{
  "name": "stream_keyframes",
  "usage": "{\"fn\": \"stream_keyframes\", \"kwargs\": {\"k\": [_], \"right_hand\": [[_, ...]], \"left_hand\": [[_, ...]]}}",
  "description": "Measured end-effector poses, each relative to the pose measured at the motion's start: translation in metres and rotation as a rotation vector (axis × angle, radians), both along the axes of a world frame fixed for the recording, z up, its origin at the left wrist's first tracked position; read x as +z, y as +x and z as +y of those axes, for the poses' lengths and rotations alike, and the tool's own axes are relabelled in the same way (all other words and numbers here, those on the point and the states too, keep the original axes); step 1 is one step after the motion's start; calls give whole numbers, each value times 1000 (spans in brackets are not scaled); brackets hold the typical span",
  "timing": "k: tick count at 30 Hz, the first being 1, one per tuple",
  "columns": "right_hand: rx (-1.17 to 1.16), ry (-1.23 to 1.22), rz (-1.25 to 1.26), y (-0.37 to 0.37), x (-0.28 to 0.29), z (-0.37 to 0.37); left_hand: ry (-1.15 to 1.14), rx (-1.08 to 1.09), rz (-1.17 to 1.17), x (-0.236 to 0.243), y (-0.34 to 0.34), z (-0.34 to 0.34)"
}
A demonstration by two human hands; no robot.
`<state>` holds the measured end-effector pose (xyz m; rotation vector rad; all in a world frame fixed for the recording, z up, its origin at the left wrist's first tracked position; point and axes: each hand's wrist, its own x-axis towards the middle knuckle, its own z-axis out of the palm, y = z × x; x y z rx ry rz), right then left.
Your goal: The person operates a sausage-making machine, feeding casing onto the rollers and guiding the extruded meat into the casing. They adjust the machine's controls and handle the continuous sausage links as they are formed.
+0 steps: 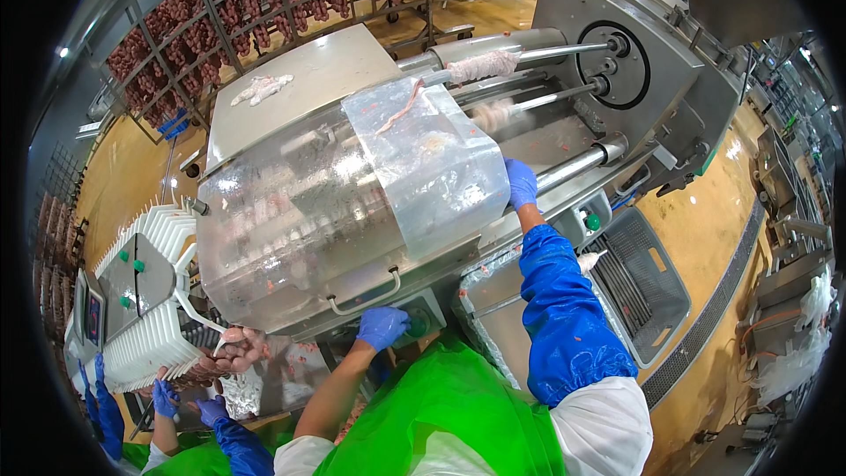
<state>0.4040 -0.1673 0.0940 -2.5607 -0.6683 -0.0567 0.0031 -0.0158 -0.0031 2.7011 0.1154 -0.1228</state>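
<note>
My left hand wears a blue glove and has curled fingers. It is at the small control panel under the clear machine cover; whatever the fingertips close on is hidden. My right hand, also gloved, is at the cover's right edge, beside a shiny metal tube. Its fingertips are mostly out of sight. Over the cover lies a translucent plastic sheet with a pinkish strip on it. Farther back, gathered whitish casing sits on a steel horn.
At left a white-hooked conveyor carries linked sausages. Near it are a co-worker's gloved hands. Loaded sausage racks stand behind. A grey crate and a green button are right of my right arm.
</note>
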Motion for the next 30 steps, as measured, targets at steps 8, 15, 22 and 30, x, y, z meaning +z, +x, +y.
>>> {"fn": "stream_keyframes", "kwargs": {"k": [8,15,22,30], "right_hand": [[-8,-15,-8,2,-2,1],[0,-20,-14,5,-5,1],[-3,-28,7,3,-3,0],[-1,-11,-19,4,-6,1]], "left_hand": [[5,-2,30,4,1,0],[19,-7,36,3,2,0],[59,-7,131,10,4,-1],[2,2,22,5,1,-1]]}}
